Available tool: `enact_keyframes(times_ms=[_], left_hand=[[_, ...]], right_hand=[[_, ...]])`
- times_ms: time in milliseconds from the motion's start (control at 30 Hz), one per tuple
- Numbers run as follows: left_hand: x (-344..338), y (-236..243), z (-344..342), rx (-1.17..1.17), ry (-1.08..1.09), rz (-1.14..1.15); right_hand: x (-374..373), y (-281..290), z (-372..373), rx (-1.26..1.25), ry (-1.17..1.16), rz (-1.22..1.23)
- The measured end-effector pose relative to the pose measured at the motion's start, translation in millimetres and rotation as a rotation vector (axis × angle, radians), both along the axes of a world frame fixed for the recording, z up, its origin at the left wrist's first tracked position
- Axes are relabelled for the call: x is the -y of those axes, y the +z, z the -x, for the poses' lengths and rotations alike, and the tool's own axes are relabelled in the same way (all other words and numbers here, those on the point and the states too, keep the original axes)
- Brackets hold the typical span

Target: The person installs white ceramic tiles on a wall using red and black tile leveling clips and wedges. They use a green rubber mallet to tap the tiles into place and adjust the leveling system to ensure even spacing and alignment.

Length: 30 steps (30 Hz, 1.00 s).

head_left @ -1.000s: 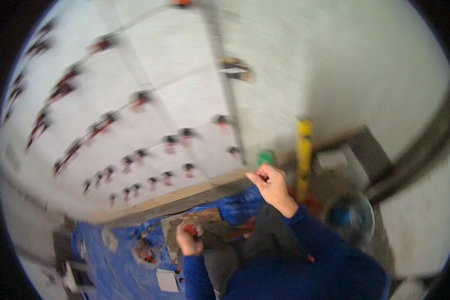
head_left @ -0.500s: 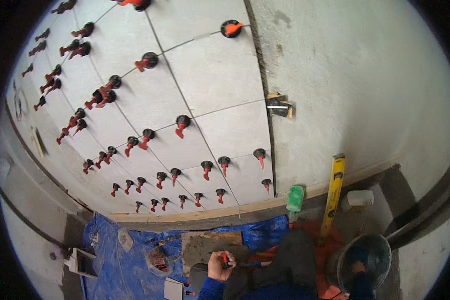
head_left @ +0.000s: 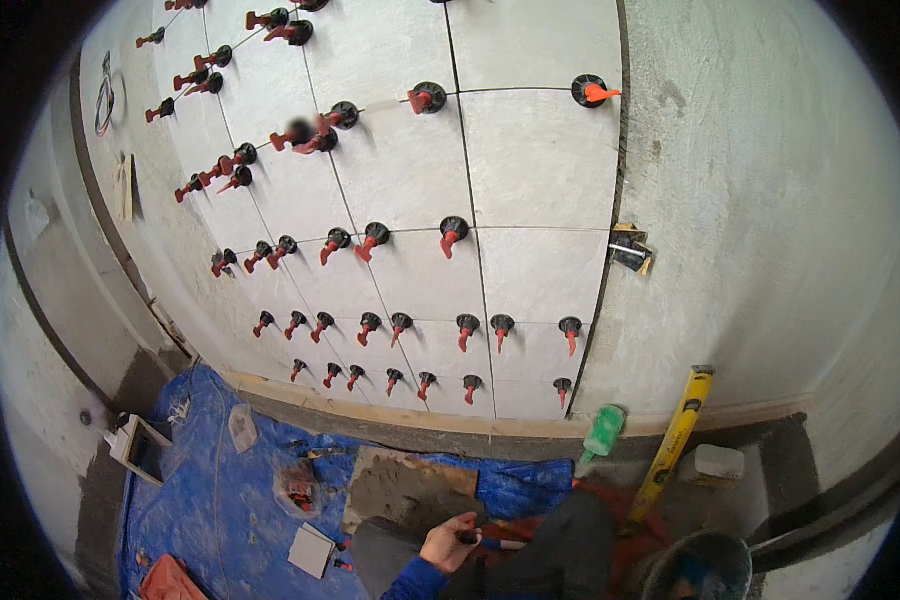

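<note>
Head camera: left bare hand (head_left: 446,546) closed on a small dark piece (head_left: 467,537)

We find the grip curled tight, the piece just below the mortar-smeared wooden board (head_left: 456,477); its kind is unclear. We cannot make out the right hand. Right of the board we note a green plastic bottle (head_left: 603,432) and a yellow spirit level (head_left: 670,450); above it, white wall tiles (head_left: 540,160).

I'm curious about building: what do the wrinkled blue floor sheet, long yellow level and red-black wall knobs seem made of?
Blue sheet: probably plastic; faint sheen, creases. Yellow level: perhaps painted metal; smooth, straight edges. Red-black knobs: likely moulded plastic; smooth, matching shapes.
</note>
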State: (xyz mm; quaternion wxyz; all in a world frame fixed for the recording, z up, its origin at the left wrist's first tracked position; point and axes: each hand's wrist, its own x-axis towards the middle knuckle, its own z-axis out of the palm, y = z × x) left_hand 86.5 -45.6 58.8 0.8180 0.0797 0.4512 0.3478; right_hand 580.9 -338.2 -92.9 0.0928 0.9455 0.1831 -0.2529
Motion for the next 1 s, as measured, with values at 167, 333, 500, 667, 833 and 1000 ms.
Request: enact_keyframes(times_ms=[167,333,500,667,833,1000], left_hand=[[0.8,29.1,-18.1,-0.061,-0.108,-0.286],[-12.4,77.1,-26.9,0.078,-0.104,-0.444],[-24.3,136.5,-46.1,-0.13,-0.188,-0.907],[-31.2,185.7,-68.2,-0.153,-0.194,-1.045],[-46.2,213.6,-61.2,-0.271,0.001,-1.207],[-59.2,234.4,-61.2,0.048,0.103,-1.188]], right_hand=[[57.7,17.0,-6.1,0.008,0.007,0.078],[103.7,114.6,14.0,0.158,-0.013,0.123],[-62.0,255.1,86.8,0.591,0.139,-1.125],[-223.5,342.6,230.2,0.077,0.927,-1.513],[-278.2,386.2,267.1,0.029,1.069,-1.69],[-289.4,400.5,268.2,-0.462,0.857,-1.737]])
